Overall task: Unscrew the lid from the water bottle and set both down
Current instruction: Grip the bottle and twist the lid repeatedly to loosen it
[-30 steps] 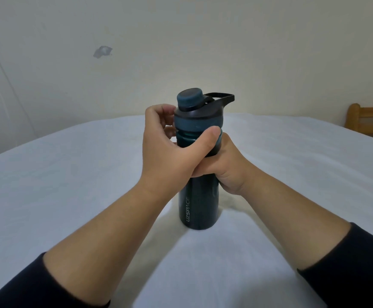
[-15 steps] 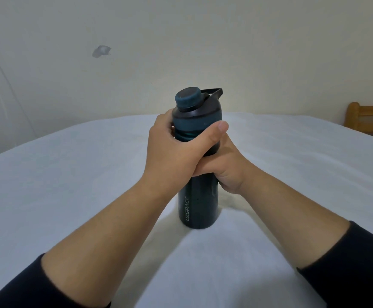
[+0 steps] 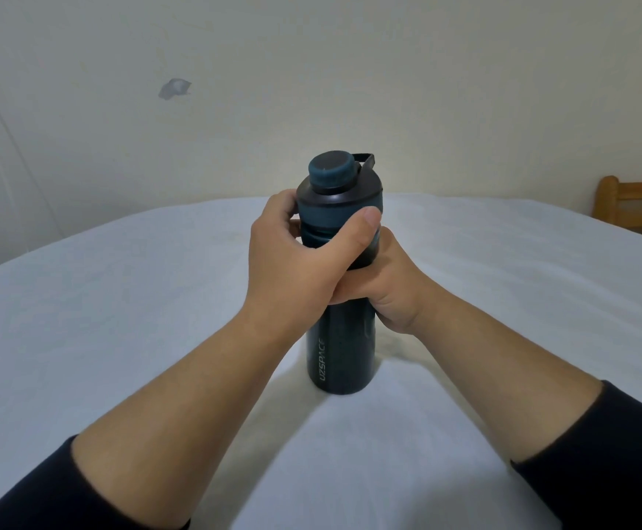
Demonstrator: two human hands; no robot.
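A dark teal water bottle stands upright on the white cloth in the middle of the view. Its lid is teal with a black collar, a round cap on top and a black carry loop pointing to the far side. My left hand is wrapped around the lid, thumb across its front. Just below and to the right, my right hand grips the bottle's upper body. The lid still sits on the bottle's neck.
White cloth covers the whole surface around the bottle. A wooden chair back shows at the far right edge. A plain wall stands behind.
My left hand has turned the lid: the carry loop swung from pointing right to pointing away behind the cap. The bottle and right hand stayed in place.
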